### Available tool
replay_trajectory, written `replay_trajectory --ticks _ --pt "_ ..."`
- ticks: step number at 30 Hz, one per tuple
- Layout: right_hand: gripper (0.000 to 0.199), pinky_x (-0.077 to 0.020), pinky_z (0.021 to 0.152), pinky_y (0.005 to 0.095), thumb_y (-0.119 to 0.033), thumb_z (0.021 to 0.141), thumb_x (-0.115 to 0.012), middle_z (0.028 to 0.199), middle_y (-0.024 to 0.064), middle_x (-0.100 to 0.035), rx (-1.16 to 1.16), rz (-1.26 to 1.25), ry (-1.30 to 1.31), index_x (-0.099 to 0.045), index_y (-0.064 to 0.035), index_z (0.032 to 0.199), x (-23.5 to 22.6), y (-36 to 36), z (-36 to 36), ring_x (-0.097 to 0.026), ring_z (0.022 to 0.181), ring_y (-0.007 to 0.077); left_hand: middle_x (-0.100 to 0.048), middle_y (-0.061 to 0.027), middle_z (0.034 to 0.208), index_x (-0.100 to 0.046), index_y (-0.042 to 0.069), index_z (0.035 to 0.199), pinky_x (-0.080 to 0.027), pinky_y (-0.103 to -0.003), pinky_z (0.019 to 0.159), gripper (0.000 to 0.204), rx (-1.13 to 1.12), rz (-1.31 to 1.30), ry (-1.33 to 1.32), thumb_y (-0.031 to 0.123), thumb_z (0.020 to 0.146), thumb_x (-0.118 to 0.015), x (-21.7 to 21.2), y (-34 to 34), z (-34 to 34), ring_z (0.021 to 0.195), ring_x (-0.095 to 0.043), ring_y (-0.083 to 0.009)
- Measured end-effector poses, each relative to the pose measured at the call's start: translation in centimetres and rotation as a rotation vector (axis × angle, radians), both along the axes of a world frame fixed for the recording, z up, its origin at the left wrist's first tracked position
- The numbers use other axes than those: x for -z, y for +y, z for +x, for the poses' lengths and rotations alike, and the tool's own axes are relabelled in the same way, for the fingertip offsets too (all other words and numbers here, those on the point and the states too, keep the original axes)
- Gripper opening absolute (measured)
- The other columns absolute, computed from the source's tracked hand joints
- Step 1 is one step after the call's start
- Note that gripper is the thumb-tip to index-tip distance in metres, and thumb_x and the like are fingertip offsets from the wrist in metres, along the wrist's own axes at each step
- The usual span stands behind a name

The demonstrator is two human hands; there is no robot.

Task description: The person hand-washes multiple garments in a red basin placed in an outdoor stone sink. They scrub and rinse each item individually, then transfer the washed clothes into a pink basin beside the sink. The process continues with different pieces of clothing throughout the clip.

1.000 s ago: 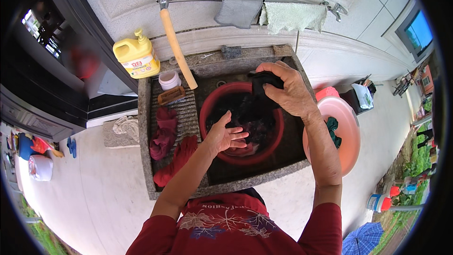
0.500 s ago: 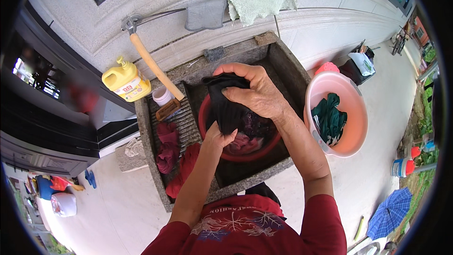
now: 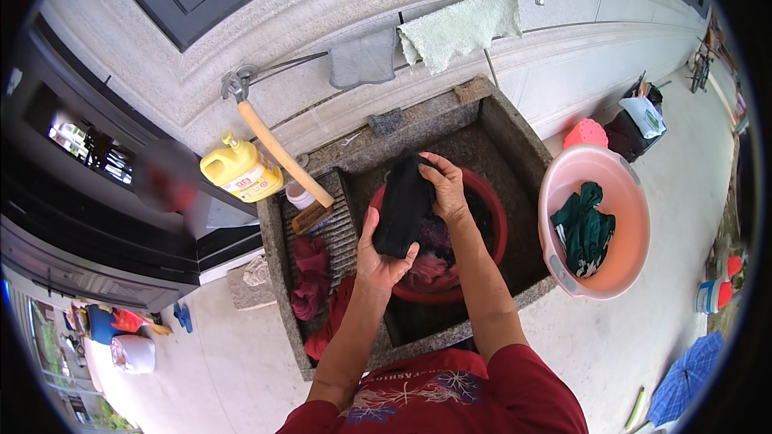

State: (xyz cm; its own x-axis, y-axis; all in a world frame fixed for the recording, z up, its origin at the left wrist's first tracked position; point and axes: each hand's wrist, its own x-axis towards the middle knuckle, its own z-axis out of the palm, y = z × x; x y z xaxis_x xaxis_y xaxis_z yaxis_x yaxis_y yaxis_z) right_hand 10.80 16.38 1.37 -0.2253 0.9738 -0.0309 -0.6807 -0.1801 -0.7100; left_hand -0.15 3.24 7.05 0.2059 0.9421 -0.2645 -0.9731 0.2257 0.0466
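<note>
Pale walling [image 3: 322, 0] rises beyond the fingers, above a light floor [image 3: 225, 354], with a stone sink [image 3: 516, 141] set against it. Both hands' fingers are closed on one black cloth [image 3: 402, 207], held up over the left part of a red basin [image 3: 500, 229]. Its long axis runs away from the body, the far end leaning a little right. The left hand [image 3: 383, 264] cups the near end, thumb along the left edge; the right hand [image 3: 445, 189] grips the far right edge. Just below the fingers, a reddish cloth [image 3: 430, 271] lies in dark water inside the basin. Left of the fingers, a ribbed slab [image 3: 346, 217] carries a maroon cloth [image 3: 310, 277], a red cloth [image 3: 330, 323] and a brush [image 3: 312, 219]. Farther left and beyond stands a yellow jug [image 3: 241, 170], beside a tan hose [image 3: 280, 147]. Well to the right of the fingers, a pink tub [image 3: 633, 229] holds a dark green garment [image 3: 583, 233]. Farthest beyond them hang a grey cloth [image 3: 362, 59] and a pale green towel [image 3: 462, 30].
</note>
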Motion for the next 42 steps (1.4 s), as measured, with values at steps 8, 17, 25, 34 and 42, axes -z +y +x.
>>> replay_trajectory --ticks 8,17,25,34,42 --pt "0.056 -0.0447 0.090 0.0344 -0.045 0.085 -0.056 0.122 0.0099 -0.054 -0.078 -0.376 0.571 -0.048 -0.0055 0.124 -0.3 -5.3 -1.8 -0.055 0.106 0.0252 -0.063 -0.0083 0.108 -0.055 0.010 0.116 -0.049 -0.032 0.053 0.036 -0.093 0.085 -0.084 0.033 0.089 -0.054 -0.8 1.9 0.5 0.085 -0.064 -0.0192" --pt "0.047 -0.0454 0.090 0.0522 -0.049 0.086 -0.051 0.126 0.0141 -0.051 -0.259 -0.204 0.819 -0.051 -0.0158 0.119 2.1 -6.2 -3.9 -0.052 0.110 0.0345 -0.065 -0.0072 0.096 -0.059 0.007 0.104 -0.035 -0.026 0.048 0.032 -0.127 -0.094 -0.082 0.034 0.090 -0.053 0.4 -0.3 0.7 0.063 -0.055 -0.0116" --pt "0.015 -0.0504 0.070 0.0285 0.002 0.079 -0.059 0.090 0.0062 -0.061 -0.135 -0.105 0.109 -0.053 -0.0110 0.079 0.9 -2.4 -0.6 -0.058 0.077 0.0161 -0.061 -0.0081 0.107 -0.040 0.004 0.131 -0.052 -0.028 0.072 0.055 -0.009 -0.257 0.508 0.020 0.084 -0.063 -1.3 -2.9 0.6 0.085 -0.062 -0.0158" --pt "0.015 -0.0422 0.077 0.0225 0.002 0.076 -0.060 0.086 0.0010 -0.059 -0.278 0.349 -0.564 -0.061 -0.0062 0.088 -4.6 -2.2 0.5 -0.053 0.081 0.0095 -0.061 -0.0157 0.098 -0.040 -0.003 0.127 -0.047 -0.030 0.075 0.064 0.203 0.282 1.642 0.022 0.074 -0.065 1.1 -0.9 -1.6 0.083 -0.061 -0.0225" --pt "0.016 -0.0416 0.080 0.0254 -0.006 0.070 -0.073 0.086 0.0008 -0.062 -0.534 0.460 -0.663 -0.064 -0.0044 0.083 -6.5 -2.5 1.7 -0.055 0.086 0.0107 -0.060 -0.0132 0.090 -0.048 -0.005 0.112 -0.045 -0.031 0.068 0.046 0.467 0.369 1.686 0.019 0.076 -0.064 -0.1 -0.4 -2.8 0.075 -0.058 -0.0183"
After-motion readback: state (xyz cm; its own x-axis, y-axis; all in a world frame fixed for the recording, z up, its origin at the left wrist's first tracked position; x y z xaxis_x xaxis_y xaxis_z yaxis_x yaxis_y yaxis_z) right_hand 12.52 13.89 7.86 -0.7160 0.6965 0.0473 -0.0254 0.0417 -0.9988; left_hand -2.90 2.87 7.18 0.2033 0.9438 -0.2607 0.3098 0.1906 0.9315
